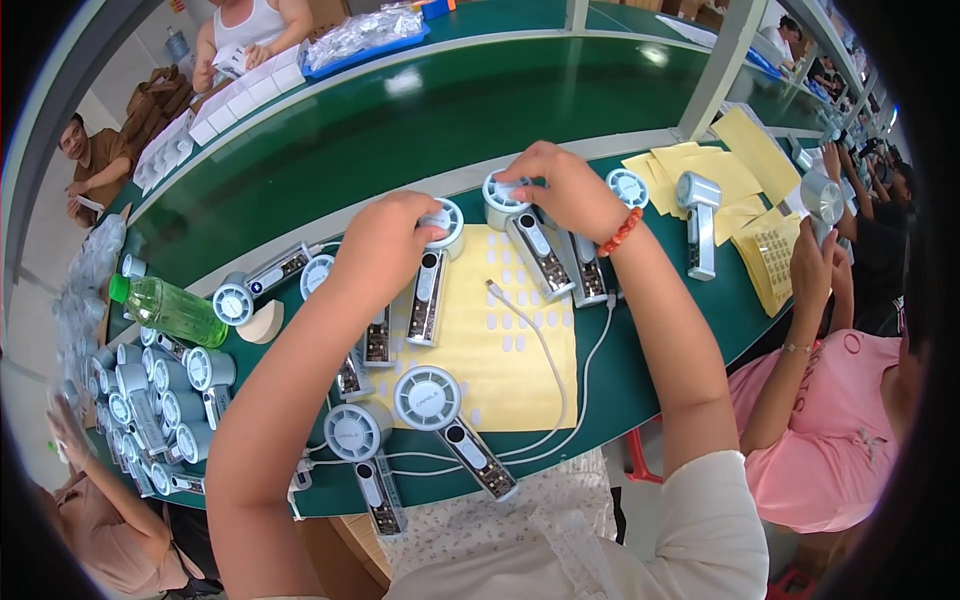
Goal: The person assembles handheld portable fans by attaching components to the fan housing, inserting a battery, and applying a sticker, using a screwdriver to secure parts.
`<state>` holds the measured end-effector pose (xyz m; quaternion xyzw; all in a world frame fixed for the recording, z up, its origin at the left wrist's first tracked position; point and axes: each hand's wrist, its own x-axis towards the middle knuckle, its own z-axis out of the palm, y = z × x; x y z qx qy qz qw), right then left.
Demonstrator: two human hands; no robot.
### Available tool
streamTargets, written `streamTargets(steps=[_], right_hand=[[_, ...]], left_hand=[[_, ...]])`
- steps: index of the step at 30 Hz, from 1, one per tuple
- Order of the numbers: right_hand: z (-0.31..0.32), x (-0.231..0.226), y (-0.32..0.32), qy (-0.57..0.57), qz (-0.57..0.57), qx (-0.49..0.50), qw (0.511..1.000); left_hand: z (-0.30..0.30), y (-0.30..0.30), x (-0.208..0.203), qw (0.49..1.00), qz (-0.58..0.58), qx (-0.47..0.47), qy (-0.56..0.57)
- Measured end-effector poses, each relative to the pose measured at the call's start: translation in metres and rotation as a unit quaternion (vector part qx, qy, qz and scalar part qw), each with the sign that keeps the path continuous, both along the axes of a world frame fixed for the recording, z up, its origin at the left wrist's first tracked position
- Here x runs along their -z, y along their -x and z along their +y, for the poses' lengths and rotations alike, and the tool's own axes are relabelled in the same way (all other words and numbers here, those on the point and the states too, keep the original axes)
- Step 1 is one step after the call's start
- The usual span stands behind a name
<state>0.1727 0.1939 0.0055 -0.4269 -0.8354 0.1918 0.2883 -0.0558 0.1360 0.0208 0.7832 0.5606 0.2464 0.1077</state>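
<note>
My left hand (388,238) has its fingers closed on the round head of a pale blue handheld fan (427,300), whose handle shows a dark circuit window. To the right, my right hand (568,200), with a red beaded bracelet on the wrist, grips the head of a similar handheld fan (541,260). Both fans lie over the far part of a yellow sheet (540,390) dotted with small oval stickers. Closer to me, two more fans (428,398) (358,432) lie side by side. Another fan (588,270) is partly hidden beside my right wrist.
White cables (545,345) run across the sheet. A green bottle (170,308) and many piled fans (160,400) stand left. Yellow sheets (765,255) and another fan (698,225) lie right. A co-worker in pink (825,420) holds a fan. A green conveyor (480,95) runs beyond a rail.
</note>
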Motion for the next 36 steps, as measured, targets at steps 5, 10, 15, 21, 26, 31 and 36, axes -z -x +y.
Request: streamTargets(steps=[5, 10, 15, 21, 26, 31, 36], right_hand=[[0.006, 0.007, -0.002, 0.012, 0.021, -0.013, 1.000], [0.006, 0.006, -0.003, 0.015, 0.032, -0.023, 0.999], [0.006, 0.006, -0.005, -0.008, 0.015, -0.026, 1.000], [0.004, 0.000, -0.001, 0.008, 0.017, -0.001, 1.000], [0.004, 0.002, -0.003, 0.000, 0.026, -0.002, 1.000], [0.003, 0.000, -0.001, 0.010, 0.018, -0.004, 1.000], [0.004, 0.003, -0.002, 0.014, 0.024, -0.005, 1.000]], left_hand=[[-0.002, -0.002, -0.001, 1.000, -0.002, -0.007, 0.004], [-0.002, 0.000, -0.007, 0.999, -0.016, -0.024, 0.036], [-0.003, -0.002, -0.008, 0.999, -0.006, -0.011, 0.047], [0.000, 0.004, 0.005, 0.996, 0.005, 0.075, -0.053], [-0.005, -0.003, 0.001, 0.998, -0.006, 0.039, -0.040], [-0.004, -0.001, 0.003, 0.998, -0.001, 0.033, -0.045], [-0.005, -0.005, -0.001, 1.000, 0.003, 0.018, -0.021]])
